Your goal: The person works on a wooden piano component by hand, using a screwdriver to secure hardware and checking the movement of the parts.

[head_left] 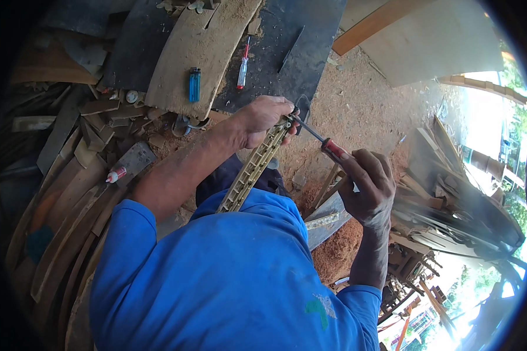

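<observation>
My left hand [264,120] is closed around the upper end of a long, ribbed, yellowish strip [249,171], which slants down until it meets the front of my blue shirt. In my right hand [368,188] is a screwdriver [334,148] with a red and dark handle, held by the fingers at its butt. Its metal shaft points up and left, and the tip reaches the strip's upper end beside my left fingers. The fingers partly hide that spot, so I cannot tell what exactly the tip touches. A thin, looped wire or strand shows just above it.
Ahead, a dark tabletop [280,34] carries a dusty curved board [173,73], a blue lighter [194,85] and a small clear-handled screwdriver [243,65]. Wood offcuts [99,120] pile up at left, with a small white-and-red bottle [116,174]. Sawdust [338,250] and more scrap wood lie at right.
</observation>
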